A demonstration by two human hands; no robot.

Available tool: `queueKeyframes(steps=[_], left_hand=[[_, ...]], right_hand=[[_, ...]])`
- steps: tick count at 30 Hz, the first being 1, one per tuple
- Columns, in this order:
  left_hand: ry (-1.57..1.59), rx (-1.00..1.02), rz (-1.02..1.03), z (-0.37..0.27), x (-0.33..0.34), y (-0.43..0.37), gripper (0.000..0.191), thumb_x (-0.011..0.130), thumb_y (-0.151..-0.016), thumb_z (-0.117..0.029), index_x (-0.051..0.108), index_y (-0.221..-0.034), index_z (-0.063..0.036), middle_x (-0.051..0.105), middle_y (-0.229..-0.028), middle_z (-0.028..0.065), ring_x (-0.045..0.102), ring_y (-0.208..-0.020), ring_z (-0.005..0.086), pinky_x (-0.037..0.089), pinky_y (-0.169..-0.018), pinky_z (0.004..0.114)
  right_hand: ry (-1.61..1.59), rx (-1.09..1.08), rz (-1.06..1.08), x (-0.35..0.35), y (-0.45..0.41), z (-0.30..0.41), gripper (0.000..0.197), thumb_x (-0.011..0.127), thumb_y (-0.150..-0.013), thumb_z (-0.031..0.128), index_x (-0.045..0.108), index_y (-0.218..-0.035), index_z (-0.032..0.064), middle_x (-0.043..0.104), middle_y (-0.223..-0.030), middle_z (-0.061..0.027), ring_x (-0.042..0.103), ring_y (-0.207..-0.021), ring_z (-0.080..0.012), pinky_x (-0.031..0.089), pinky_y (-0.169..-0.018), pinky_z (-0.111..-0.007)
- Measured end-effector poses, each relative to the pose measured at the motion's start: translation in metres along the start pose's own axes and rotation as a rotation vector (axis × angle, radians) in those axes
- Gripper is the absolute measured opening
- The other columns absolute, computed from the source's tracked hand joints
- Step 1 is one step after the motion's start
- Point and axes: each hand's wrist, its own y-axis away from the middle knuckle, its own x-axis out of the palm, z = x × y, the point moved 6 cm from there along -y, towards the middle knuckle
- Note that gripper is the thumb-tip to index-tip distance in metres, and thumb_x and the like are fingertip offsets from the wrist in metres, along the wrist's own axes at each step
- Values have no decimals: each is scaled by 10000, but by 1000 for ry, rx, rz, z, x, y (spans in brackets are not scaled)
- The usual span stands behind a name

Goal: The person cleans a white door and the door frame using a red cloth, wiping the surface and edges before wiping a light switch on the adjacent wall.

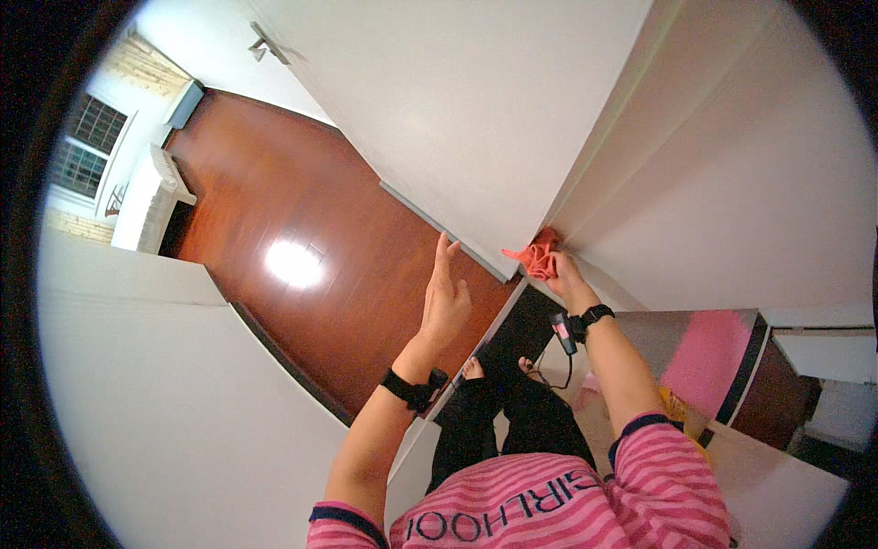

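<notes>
My right hand [566, 276] grips a crumpled orange-red cloth [540, 255], which lies against the hinge-side edge of a white door [480, 123], where it meets the pale wall. My left hand [446, 298] is raised in the doorway to the left of the cloth, fingers apart, holding nothing. Each wrist wears a black strap; a small black device [564, 334] with a cable sits at the right one. The door has a metal handle [267, 44] near its far edge and a grey strip [439, 225] along its bottom.
Glossy reddish-brown wood floor [309, 199] spreads beyond a black threshold [521, 317], where my bare feet stand. A white wall [137, 343] rises on the left. At the far left are a white piece of furniture [154, 199] and a window [89, 147]. A pink mat [706, 357] lies at the right.
</notes>
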Motion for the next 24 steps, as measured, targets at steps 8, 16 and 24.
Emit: queueKeyframes(steps=[8,16,24], left_hand=[[231,-84,29,-54,-3,9,809,405,-801,95,97,-1498,-178,400,-1419,154,459,-1220,230,402,-955,349],[227,22,33,-96,-7,5,820,396,-797,105,95,-1500,-190,368,-1442,169,340,-1347,277,330,-1040,406],[120,143,-72,-124,-13,-1,804,422,-817,88,70,-1494,-167,350,-1451,178,446,-1170,295,387,-931,418]], right_hand=[[-68,-142,243,96,147,102,351,442,-893,131,524,-1218,29,582,-1171,-136,596,-1016,-308,512,-858,-461],[367,-816,357,184,272,182,293,521,-889,114,575,-1167,38,588,-1143,-83,635,-908,-214,553,-742,-368],[1851,-1958,-452,252,318,195,181,596,-722,61,629,-898,37,533,-1175,-144,481,-1025,-358,397,-894,-513]])
